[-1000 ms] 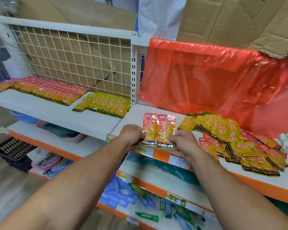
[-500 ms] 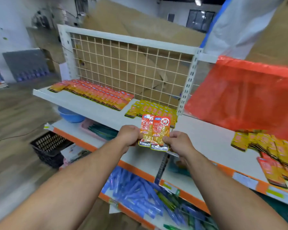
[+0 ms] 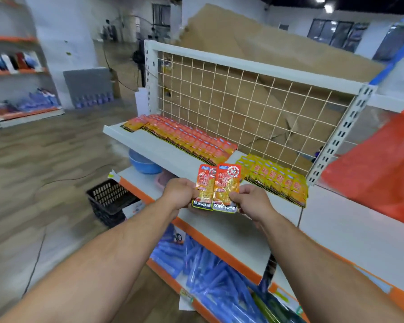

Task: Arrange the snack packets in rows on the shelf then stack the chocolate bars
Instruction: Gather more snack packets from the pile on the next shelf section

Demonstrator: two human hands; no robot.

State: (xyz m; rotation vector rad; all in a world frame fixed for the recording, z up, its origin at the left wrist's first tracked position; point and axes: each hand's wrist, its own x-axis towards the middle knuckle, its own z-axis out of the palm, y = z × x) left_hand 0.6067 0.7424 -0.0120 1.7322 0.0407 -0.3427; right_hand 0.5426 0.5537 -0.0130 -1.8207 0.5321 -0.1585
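Two red packets [image 3: 216,187] are in hand, side by side with inner edges overlapping, long axes upright, brand strip at the bottom. Whether more lie behind them cannot be told. The left hand [image 3: 180,193] pinches the lower left edge. The right hand [image 3: 250,201] pinches the lower right edge, thumb on the face. The pair is held in the air just in front of the shelf [image 3: 163,152], apart from its surface.

The red row [image 3: 184,136] runs away and leftward along the shelf. Its near end lies just behind the pair's top edge, on the left hand's side. The yellow group [image 3: 275,180] lies just to the right, nearer the right hand.

Count: one red row, one yellow group. Both are overlapped, so the packets in each cannot be counted. Placement likely calls for a short forward reach to the red row's near end.
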